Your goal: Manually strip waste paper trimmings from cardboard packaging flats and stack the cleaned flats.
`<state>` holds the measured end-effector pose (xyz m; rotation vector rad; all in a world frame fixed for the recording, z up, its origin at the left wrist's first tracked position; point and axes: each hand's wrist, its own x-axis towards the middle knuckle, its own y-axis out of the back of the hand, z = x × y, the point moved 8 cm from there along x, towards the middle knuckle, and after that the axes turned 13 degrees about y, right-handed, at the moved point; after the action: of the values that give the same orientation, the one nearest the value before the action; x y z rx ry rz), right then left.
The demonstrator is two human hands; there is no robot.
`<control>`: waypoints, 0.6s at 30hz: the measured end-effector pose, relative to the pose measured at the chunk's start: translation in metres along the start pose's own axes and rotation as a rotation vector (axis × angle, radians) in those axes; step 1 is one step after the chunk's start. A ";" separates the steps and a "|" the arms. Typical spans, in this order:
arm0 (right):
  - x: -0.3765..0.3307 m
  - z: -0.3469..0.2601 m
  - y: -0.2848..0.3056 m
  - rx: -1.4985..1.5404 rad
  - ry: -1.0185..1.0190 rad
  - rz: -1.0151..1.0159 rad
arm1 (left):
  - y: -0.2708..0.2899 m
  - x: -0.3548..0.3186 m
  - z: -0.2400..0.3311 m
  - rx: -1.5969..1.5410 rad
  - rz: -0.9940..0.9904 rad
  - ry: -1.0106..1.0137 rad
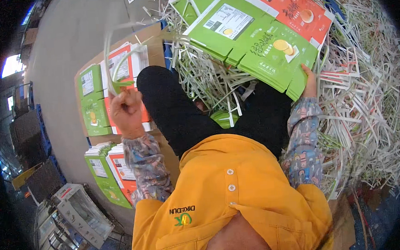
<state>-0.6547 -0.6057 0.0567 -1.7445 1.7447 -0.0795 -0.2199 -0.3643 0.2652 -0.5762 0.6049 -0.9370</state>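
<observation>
Card stack (pixel 250 47), green on the near side and orange farther off, lies ahead of the right hand (pixel 311 82) and to its left, slanting over the lap (pixel 163 100). That hand grasps its near right edge, one digit on top and the others hidden. The left hand (pixel 127 111), well apart from the stack, is clenched around thin green and white strips (pixel 122 83), which rise blurred ahead of its knuckles. Just beside and beyond it, flat sheet piles (pixel 93 80) rest on brown board (pixel 158 55). Loose trimmings (pixel 364 109) heap to the right of the right hand.

Each sheet looks light and fairly stiff, though its flaps and notched edges could crease; layered, the stack probably has some weight. The printed faces seem smooth, so sheets may slide over one another. A pinch through the full thickness at a straight edge, as near the right hand, should keep them together better than lifting by a narrow flap. The strips look limp, almost weightless and easily torn; a closed fist suits them.
</observation>
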 end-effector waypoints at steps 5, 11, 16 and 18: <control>-0.005 -0.024 -0.014 0.042 -0.017 -0.035 | 0.004 -0.002 -0.060 0.805 0.387 0.243; -0.012 -0.039 -0.033 -0.012 -0.022 -0.046 | -0.005 -0.020 -0.196 1.990 -0.608 0.359; -0.029 -0.047 -0.029 -0.084 0.017 -0.023 | -0.001 0.084 -0.108 0.715 0.038 0.275; -0.032 -0.046 -0.035 -0.119 0.047 -0.049 | 0.057 0.110 -0.144 0.506 0.004 0.342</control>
<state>-0.6499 -0.5991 0.1222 -1.8854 1.7727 -0.0386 -0.2384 -0.4594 0.1018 0.0409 0.6398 -1.1454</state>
